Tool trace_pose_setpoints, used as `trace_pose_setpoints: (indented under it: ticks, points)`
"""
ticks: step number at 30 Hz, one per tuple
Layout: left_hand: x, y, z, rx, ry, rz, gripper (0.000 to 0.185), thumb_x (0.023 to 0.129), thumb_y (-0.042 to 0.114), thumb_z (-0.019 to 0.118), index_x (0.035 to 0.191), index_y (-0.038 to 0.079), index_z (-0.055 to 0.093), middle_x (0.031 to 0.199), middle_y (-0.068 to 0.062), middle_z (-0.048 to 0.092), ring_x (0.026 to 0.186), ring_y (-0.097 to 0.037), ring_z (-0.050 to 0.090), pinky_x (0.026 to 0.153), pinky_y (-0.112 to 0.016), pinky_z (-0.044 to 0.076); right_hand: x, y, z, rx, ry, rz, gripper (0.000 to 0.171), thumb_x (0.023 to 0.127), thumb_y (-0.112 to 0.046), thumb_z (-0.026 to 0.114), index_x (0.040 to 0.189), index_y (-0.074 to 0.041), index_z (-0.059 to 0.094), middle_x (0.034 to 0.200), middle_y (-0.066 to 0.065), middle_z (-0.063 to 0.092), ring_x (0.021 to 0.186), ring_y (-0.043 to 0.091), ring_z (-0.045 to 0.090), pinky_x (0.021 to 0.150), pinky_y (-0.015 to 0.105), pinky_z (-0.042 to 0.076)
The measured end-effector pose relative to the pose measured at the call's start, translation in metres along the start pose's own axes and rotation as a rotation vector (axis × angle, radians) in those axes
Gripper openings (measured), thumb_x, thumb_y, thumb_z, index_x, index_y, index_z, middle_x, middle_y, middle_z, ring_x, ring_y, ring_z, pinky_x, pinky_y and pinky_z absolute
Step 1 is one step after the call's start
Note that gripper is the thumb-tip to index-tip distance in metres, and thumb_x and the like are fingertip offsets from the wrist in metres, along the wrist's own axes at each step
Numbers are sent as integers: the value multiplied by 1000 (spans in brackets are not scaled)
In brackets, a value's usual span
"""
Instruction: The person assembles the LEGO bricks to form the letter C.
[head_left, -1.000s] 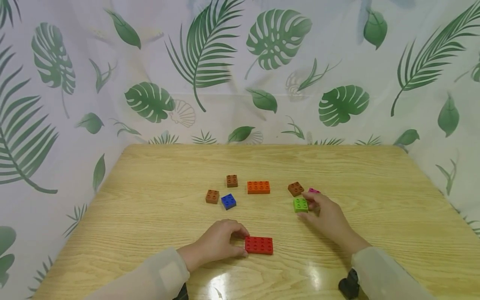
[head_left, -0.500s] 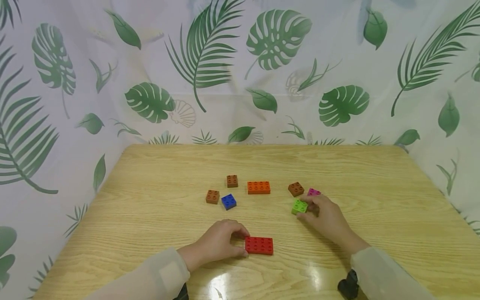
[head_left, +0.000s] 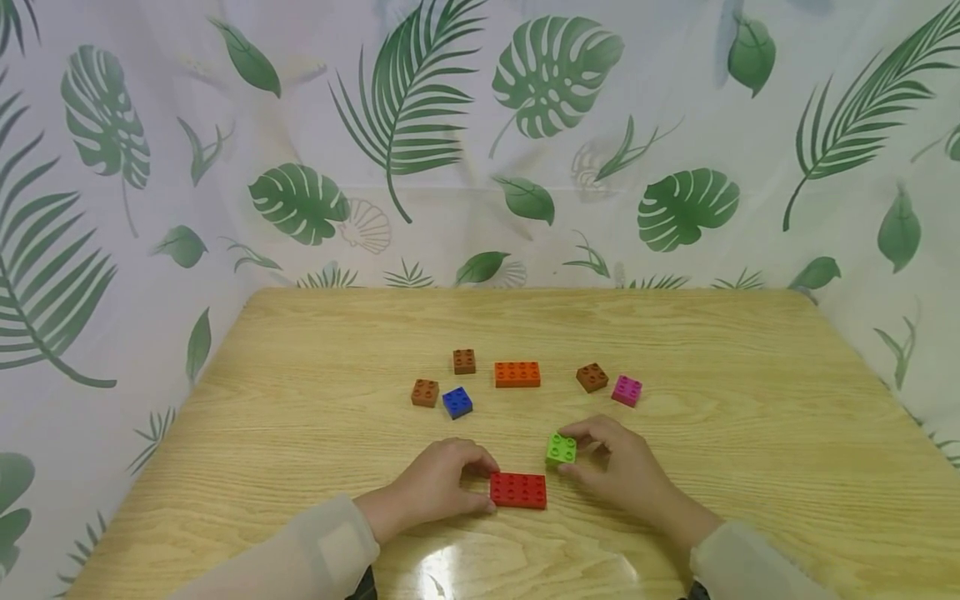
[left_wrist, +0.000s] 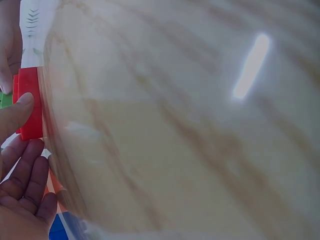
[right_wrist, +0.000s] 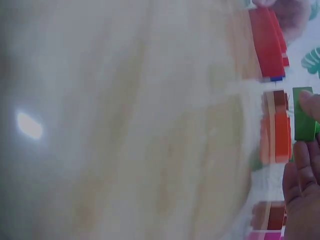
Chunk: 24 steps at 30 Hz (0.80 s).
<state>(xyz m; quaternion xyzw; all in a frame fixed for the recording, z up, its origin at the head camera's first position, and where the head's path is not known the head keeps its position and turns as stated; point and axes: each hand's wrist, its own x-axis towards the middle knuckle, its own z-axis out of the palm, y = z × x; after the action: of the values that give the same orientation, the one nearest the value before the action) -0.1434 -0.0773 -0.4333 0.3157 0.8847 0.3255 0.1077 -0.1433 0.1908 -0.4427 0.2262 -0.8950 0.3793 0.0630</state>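
Note:
At the near middle of the table lies a red building brick [head_left: 518, 491], two studs by four. My left hand [head_left: 435, 486] grips its left end between thumb and fingers; the left wrist view shows the thumb on the side of the red brick [left_wrist: 31, 107]. Just up and to the right, my right hand [head_left: 626, 467] pinches a small lime green brick [head_left: 562, 448]. In the right wrist view the green brick [right_wrist: 303, 122] appears raised off the table, between thumb and fingertips. A narrow gap separates the green brick from the red one.
Farther back lie an orange brick [head_left: 517, 374], a blue brick [head_left: 457, 402] and brown bricks [head_left: 464, 361], [head_left: 425, 392] to the left. Another brown brick [head_left: 592, 377] and a magenta brick [head_left: 627, 391] lie to the right. A leaf-patterned cloth [head_left: 442, 233] hangs behind the wooden table [head_left: 337, 333].
My right hand has carried the green brick left and nearer, from beside the magenta brick to close by the red one. The magenta brick now shows fully. My left hand stays put.

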Motion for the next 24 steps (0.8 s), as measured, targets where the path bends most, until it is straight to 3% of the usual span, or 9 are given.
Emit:
trace_pose_setpoints:
  ticks: [14, 21, 24]
  points:
    - [0, 0, 1, 15, 17, 20, 36, 66, 38, 72, 95, 19, 62, 88, 16, 56, 83, -1, 51, 77, -22, 40, -8, -14, 5, 116, -119, -132, 37, 70, -35, 69, 103, -24, 57, 93, -13, 53, 80, 8, 51, 68, 27, 45]
    - [0, 0, 2, 25, 22, 19, 35, 66, 39, 72, 94, 19, 62, 87, 17, 55, 83, -1, 51, 77, -23, 40, -7, -18, 5, 99, -156, -128, 38, 68, -27, 73, 102, -20, 59, 93, -12, 53, 81, 10, 52, 70, 28, 45]
    - [0, -1, 2, 29, 25, 21, 35, 66, 39, 71, 93, 19, 62, 87, 17, 55, 83, -1, 51, 77, -23, 40, -7, -13, 6, 102, -166, -133, 38, 68, -31, 72, 103, -23, 59, 92, -13, 53, 81, 9, 51, 70, 28, 45]
